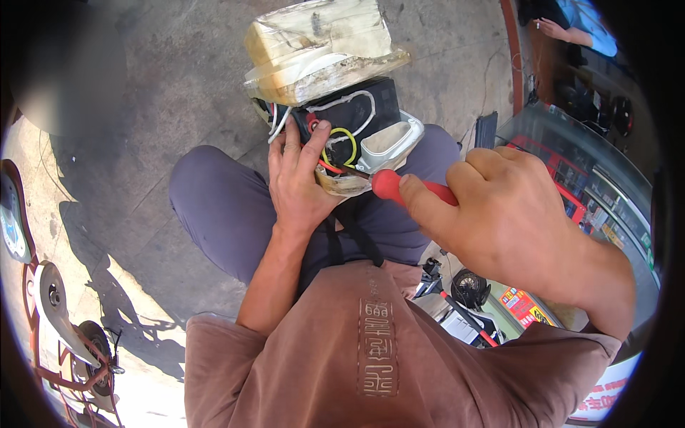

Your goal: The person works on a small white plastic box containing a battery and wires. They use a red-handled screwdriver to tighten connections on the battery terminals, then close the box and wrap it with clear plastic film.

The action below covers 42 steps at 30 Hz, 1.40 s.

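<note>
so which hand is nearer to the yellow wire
Left. The left hand is close beside the yellow wire, on its left; the right hand is farther off, lower right, gripping a red-handled screwdriver.

The location appears to be a repair area at a shop front, partly sunlit. Indicators: stained concrete floor [457, 64]; at right, a glass display case [542, 127] stocked with small goods [612, 232]; at near left, a wheeled vehicle [64, 327]; between them, a red-handled screwdriver [389, 187] and a wired unit [389, 107].
</note>
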Each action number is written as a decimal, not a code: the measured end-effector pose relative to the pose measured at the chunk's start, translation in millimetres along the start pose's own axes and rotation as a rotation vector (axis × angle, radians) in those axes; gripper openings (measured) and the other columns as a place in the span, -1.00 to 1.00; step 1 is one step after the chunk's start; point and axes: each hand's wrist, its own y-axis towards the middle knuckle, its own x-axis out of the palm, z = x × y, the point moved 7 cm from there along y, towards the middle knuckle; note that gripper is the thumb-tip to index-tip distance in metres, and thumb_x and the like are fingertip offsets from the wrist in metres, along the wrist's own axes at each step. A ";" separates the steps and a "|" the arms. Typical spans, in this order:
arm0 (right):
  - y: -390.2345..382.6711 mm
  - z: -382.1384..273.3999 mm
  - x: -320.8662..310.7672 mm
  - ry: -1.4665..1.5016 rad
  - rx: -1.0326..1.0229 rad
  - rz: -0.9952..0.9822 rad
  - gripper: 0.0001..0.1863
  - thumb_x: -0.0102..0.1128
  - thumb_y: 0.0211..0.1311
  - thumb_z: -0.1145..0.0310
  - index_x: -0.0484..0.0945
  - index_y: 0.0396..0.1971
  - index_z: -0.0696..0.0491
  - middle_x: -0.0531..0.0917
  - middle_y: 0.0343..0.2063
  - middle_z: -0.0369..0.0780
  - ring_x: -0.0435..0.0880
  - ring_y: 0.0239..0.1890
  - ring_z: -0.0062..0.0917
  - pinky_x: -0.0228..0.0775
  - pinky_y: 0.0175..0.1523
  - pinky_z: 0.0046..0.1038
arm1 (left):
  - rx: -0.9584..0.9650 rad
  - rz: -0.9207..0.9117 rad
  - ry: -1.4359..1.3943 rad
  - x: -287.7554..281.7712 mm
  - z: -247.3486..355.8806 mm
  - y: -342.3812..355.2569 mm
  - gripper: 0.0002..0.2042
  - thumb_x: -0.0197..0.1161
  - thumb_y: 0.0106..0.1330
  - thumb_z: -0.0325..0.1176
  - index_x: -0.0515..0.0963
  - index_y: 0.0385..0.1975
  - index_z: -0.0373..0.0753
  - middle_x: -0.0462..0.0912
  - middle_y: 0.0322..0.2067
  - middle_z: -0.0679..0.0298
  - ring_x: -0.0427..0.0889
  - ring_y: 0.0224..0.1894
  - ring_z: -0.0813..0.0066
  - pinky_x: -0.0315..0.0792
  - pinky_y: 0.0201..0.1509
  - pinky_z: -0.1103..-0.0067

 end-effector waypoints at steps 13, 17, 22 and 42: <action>-6.6 14.1 14.3 0.203 0.175 0.001 -0.56 0.51 -0.13 0.36 0.61 -0.16 0.04 0.57 -0.65 -0.22 0.60 -0.62 -0.27 0.40 -0.52 -0.28 | 0.000 0.001 0.001 3.6 -1.0 -3.3 -0.14 0.70 -0.23 -0.11 0.54 0.20 -0.21 0.48 0.23 -0.28 0.46 0.29 -0.19 0.29 0.35 0.16; -7.4 18.1 13.4 0.260 0.182 0.014 -0.60 0.49 -0.11 0.38 0.61 -0.20 0.08 0.57 -0.66 -0.19 0.60 -0.60 -0.17 0.41 -0.48 -0.24 | 0.006 0.015 0.008 2.0 1.1 -3.5 -0.13 0.71 -0.24 -0.16 0.53 0.22 -0.21 0.49 0.22 -0.26 0.48 0.26 -0.18 0.31 0.33 0.19; -4.2 20.6 -6.3 0.101 0.157 -0.053 -0.61 0.48 -0.11 0.37 0.62 -0.21 0.11 0.63 -0.59 -0.14 0.61 -0.52 -0.06 0.46 -0.39 -0.22 | 0.025 -0.001 -0.009 8.1 9.0 -1.0 -0.11 0.71 -0.26 -0.24 0.51 0.24 -0.22 0.46 0.25 -0.27 0.51 0.23 -0.16 0.36 0.31 0.23; -34.8 152.4 657.9 0.956 1.240 0.365 -0.63 0.18 0.46 0.27 0.47 0.09 0.21 0.68 -0.14 -0.18 0.60 -0.19 -0.55 0.46 -0.04 -0.50 | -0.059 -0.024 -0.045 13.2 -5.9 -4.9 -0.02 0.76 -0.34 -0.22 0.47 0.24 -0.37 0.49 0.24 -0.21 0.46 0.35 -0.03 0.33 0.43 0.31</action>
